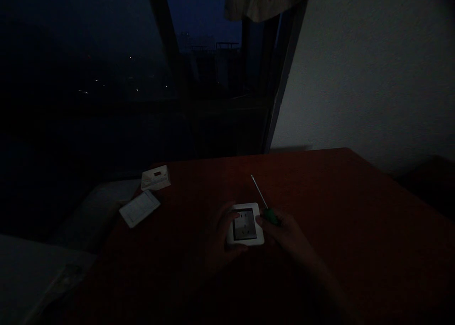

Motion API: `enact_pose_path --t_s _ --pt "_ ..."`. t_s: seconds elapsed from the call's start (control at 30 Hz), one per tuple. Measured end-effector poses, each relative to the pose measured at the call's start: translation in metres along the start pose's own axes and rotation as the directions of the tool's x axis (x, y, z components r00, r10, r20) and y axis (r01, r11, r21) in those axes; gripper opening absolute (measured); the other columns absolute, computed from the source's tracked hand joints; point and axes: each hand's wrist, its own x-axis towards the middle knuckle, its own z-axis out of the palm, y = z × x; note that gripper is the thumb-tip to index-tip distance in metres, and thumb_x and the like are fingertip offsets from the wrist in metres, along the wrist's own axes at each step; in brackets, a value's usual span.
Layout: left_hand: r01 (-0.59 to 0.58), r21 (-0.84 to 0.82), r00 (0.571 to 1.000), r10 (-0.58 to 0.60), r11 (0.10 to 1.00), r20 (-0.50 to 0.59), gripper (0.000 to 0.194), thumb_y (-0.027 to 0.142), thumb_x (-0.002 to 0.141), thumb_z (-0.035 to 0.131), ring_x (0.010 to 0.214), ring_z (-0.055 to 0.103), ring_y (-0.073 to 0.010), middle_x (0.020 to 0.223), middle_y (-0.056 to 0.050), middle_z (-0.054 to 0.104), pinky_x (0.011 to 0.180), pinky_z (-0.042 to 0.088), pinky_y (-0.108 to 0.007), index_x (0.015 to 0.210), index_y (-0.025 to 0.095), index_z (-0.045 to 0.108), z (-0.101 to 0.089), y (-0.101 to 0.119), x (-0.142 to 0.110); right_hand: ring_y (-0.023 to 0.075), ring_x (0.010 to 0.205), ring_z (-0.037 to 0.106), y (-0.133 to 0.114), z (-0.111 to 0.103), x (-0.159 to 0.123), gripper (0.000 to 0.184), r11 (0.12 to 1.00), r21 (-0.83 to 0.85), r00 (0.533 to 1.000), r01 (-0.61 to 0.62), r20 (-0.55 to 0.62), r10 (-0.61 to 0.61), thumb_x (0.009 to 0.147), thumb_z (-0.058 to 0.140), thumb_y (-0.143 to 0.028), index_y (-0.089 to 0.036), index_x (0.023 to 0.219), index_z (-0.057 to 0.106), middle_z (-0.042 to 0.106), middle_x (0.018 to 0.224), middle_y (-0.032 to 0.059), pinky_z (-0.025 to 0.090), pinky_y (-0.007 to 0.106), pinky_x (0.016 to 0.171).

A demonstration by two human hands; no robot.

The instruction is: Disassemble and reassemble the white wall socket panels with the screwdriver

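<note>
A white wall socket (245,224) with a dark inner border and several slots faces up, low in the middle of the view. My left hand (223,232) grips it from the left, fingers over its upper edge and the thumb at its lower edge. My right hand (284,228) is closed around the green handle of a screwdriver (270,216), whose metal shaft points away and up to the left. The right thumb touches the socket's right edge. In the dim light the lower parts of both hands are hard to make out.
A reddish-brown table (313,187) lies under the hands. Near its left edge are a white rectangular plate (140,208) and a whitish box-like piece (156,178) with a small dark opening. Behind stand a dark window (213,78) and a pale wall (362,69).
</note>
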Motion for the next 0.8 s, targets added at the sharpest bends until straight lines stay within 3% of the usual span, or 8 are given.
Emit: enact_pose_path --t_s 0.1,0.23,0.43,0.63,0.8 --pt "0.034 -0.017 0.999 -0.033 0.999 0.016 0.071 0.035 0.067 0.08 0.134 0.032 -0.0336 0.146 -0.01 0.034 0.108 0.033 -0.053 0.126 0.027 0.043 0.007 -0.005 0.0 0.0138 0.055 0.053 0.006 0.0 0.003 0.027 0.991 -0.132 0.998 0.034 -0.04 -0.039 0.076 0.063 -0.046 -0.02 0.07 0.059 0.058 0.06 -0.002 0.041 0.023 0.049" --pt "0.105 -0.068 0.992 -0.101 0.992 0.07 0.07 0.034 0.066 0.08 0.132 0.035 -0.0335 0.146 -0.01 0.035 0.107 0.035 -0.051 0.126 0.026 0.045 0.014 -0.006 0.0 0.0181 0.068 0.06 0.014 -0.001 0.008 0.019 0.964 -0.253 0.992 0.08 -0.074 -0.102 0.076 0.063 -0.039 -0.021 0.084 0.064 0.068 0.076 0.0015 0.047 0.027 0.061" --pt "0.114 -0.122 0.991 -0.104 0.986 0.084 0.073 0.036 0.067 0.079 0.132 0.035 -0.034 0.146 -0.01 0.035 0.107 0.034 -0.052 0.13 0.027 0.042 0.016 -0.008 0.0 0.0235 0.085 0.065 0.019 0.0 0.01 0.037 0.972 -0.191 0.988 0.14 -0.042 -0.15 0.078 0.06 -0.037 -0.022 0.112 0.063 0.071 0.098 0.0054 0.051 0.034 0.076" --pt "0.107 -0.14 0.991 -0.093 0.984 0.099 0.071 0.035 0.066 0.081 0.131 0.035 -0.0333 0.145 -0.01 0.036 0.107 0.034 -0.051 0.127 0.026 0.045 0.015 -0.006 0.004 0.0245 0.09 0.066 0.017 -0.001 0.007 0.039 0.978 -0.151 0.99 0.144 0.012 -0.144 0.08 0.058 -0.035 -0.022 0.116 0.064 0.071 0.102 0.0057 0.052 0.036 0.08" --pt "0.138 -0.17 0.984 -0.116 0.976 0.133 0.071 0.038 0.072 0.076 0.132 0.034 -0.0344 0.147 -0.011 0.032 0.107 0.034 -0.053 0.133 0.025 0.041 0.018 -0.008 0.004 0.0251 0.104 0.062 0.021 -0.001 0.008 0.043 0.975 -0.141 0.983 0.175 -0.028 -0.181 0.078 0.06 -0.034 -0.023 0.119 0.061 0.068 0.113 0.0059 0.048 0.039 0.091"
